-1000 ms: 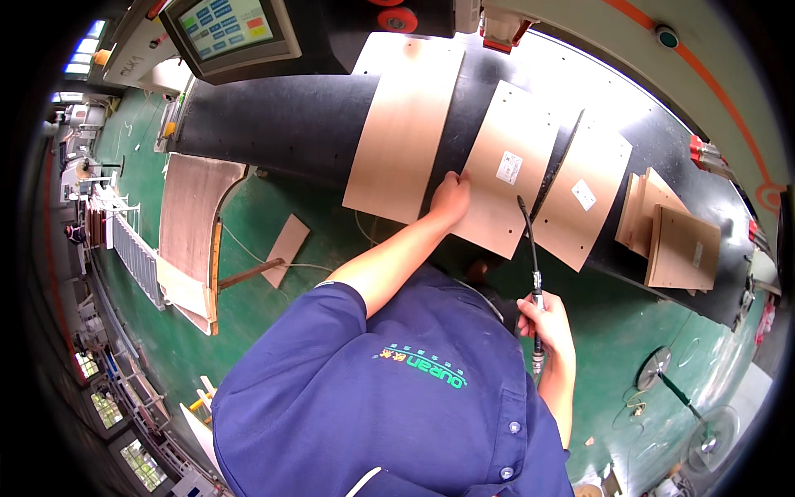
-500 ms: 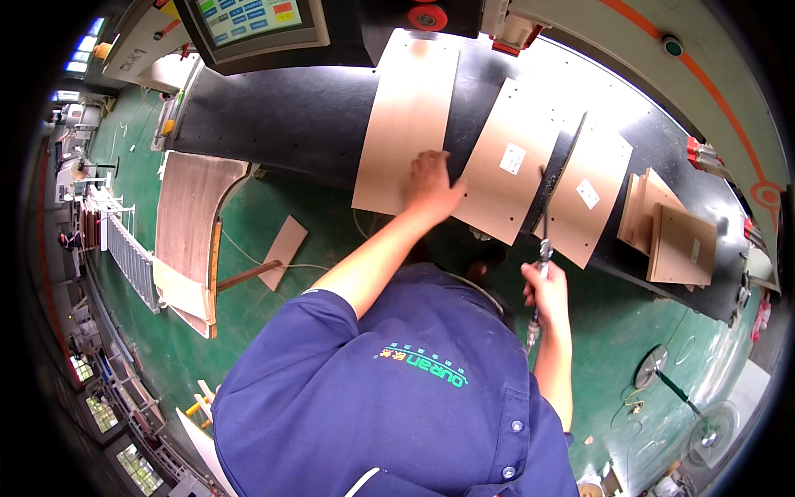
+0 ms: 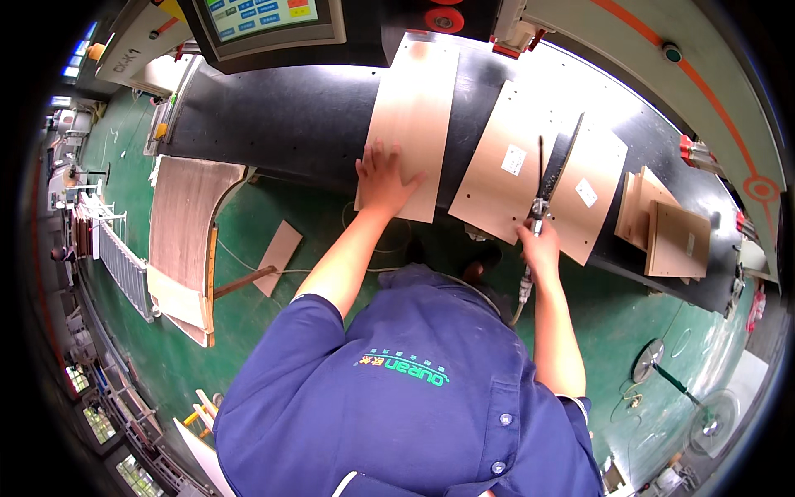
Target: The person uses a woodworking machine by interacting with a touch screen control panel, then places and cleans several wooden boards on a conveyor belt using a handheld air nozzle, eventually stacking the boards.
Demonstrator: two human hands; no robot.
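Note:
A long pale wood panel (image 3: 414, 108) lies across the black work table, its near end over the edge. My left hand (image 3: 387, 182) rests on its near left part, fingers spread. My right hand (image 3: 541, 247) is closed around an air blow gun (image 3: 538, 211) with a long thin dark nozzle pointing away from me, over the table. Beneath the nozzle lies a panel with a white label (image 3: 495, 178). Just right of the gun is another labelled panel (image 3: 603, 170). A hose trails from the gun's lower end; my palm hides part of its grip.
Small boards (image 3: 677, 240) are stacked at the table's right end. A control screen (image 3: 265, 21) and machine beam (image 3: 638, 37) overhang the far side. Left of me stands a curved wooden piece (image 3: 186, 224); a small board (image 3: 280, 253) is beside it. A fan (image 3: 712, 422) stands at right.
My left hand has slid left across the long panel, from its right edge to its left side. My right hand has lifted the blow gun forward, over the labelled panel.

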